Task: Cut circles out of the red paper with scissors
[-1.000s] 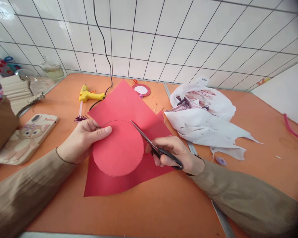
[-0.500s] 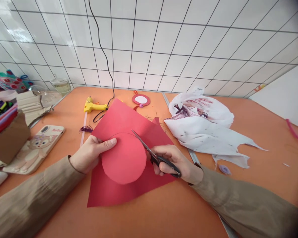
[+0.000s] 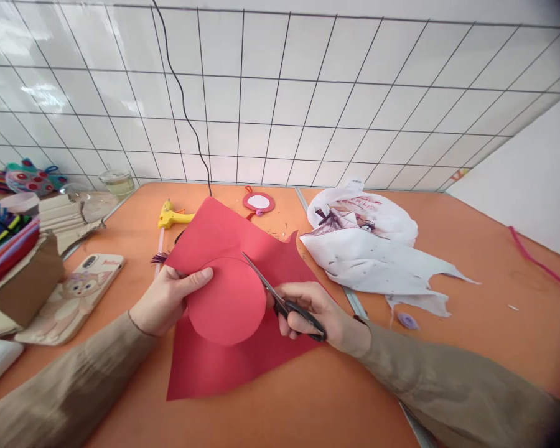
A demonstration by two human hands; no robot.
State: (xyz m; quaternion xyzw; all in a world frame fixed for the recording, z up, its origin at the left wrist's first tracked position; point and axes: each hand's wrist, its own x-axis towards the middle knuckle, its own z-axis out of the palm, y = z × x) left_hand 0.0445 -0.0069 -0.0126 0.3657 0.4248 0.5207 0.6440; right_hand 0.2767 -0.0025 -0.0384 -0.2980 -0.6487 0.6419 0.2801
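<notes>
My left hand [image 3: 168,297] pinches a large sheet of red paper [image 3: 214,376], thumb on top and fingers hidden beneath. A round red disc [image 3: 226,305], partly cut from the sheet, spreads beside that thumb; a thin curved line marks its upper edge. My right hand [image 3: 310,314] is closed around the black handles of a pair of scissors [image 3: 280,303]. The blades lie along the disc's upper right edge, tips pointing up and left over the paper. Most of the sheet's remainder hangs below and behind the disc.
Behind the paper lie a yellow glue gun [image 3: 172,216] and a small round red-rimmed tag [image 3: 258,202]. A crumpled white plastic bag [image 3: 368,261] sits to the right, near a purple roll [image 3: 407,321]. At left are a phone [image 3: 81,295] and a cardboard box [image 3: 35,280] of craft materials.
The view has tilted up a little, and everything sits slightly differently in it. Both hands keep their holds; the scissors stay at nearly the same place on the disc's edge.
</notes>
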